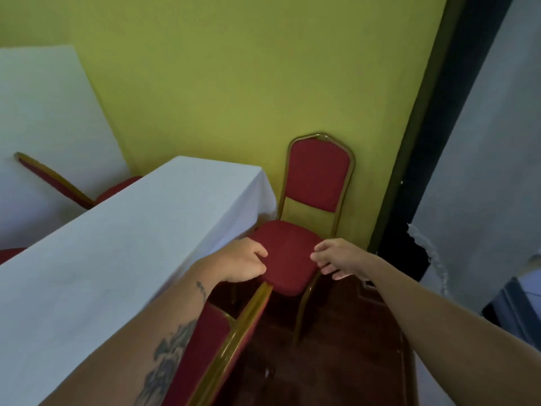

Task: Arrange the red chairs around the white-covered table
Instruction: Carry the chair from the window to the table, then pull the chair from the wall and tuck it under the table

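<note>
Head view, red chair (292, 253), gold frame, upright

I can read no text, label, brand, number or sign anywhere in my view. The dark tattoo on the bare left forearm (172, 358) is a blurred pattern, and I cannot make out letters in it.

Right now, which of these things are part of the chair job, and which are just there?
Part of the job:
end chair, with left hand and right hand at its seat
near chair
far chair
white-covered table

Just there:
green wall
second white table
dark doorframe
</note>
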